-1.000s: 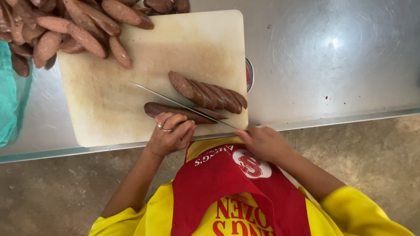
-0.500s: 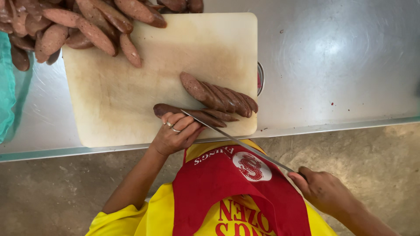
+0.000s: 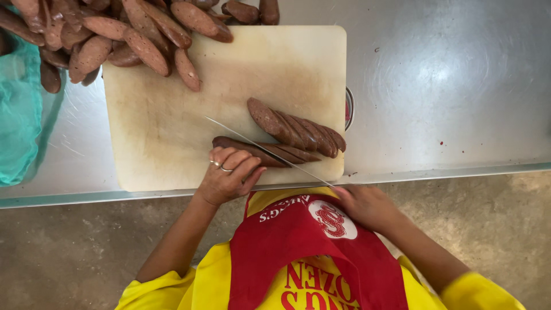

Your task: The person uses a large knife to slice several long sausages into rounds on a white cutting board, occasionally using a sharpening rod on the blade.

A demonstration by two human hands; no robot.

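Change: right hand (image 3: 367, 206) has come back to the board (image 3: 172, 115) edge, knife (image 3: 264, 150) again across the sausage (image 3: 247, 150) | sausage lies near the board's front edge, long axis left-right; blade tip points far-left | left hand (image 3: 227, 178) presses the sausage, right grips the knife handle

Hidden and cut-off parts at the cutting board

The heap of brown sliced sausage pieces (image 3: 115, 34) and the teal mesh cloth (image 3: 20, 109) ran past the frame's edges. The right hand (image 3: 367, 206) covered the long thin knife's (image 3: 258, 146) handle, and a round red-rimmed object (image 3: 348, 109), perhaps a lid, lay mostly hidden under the pale board (image 3: 172, 126).
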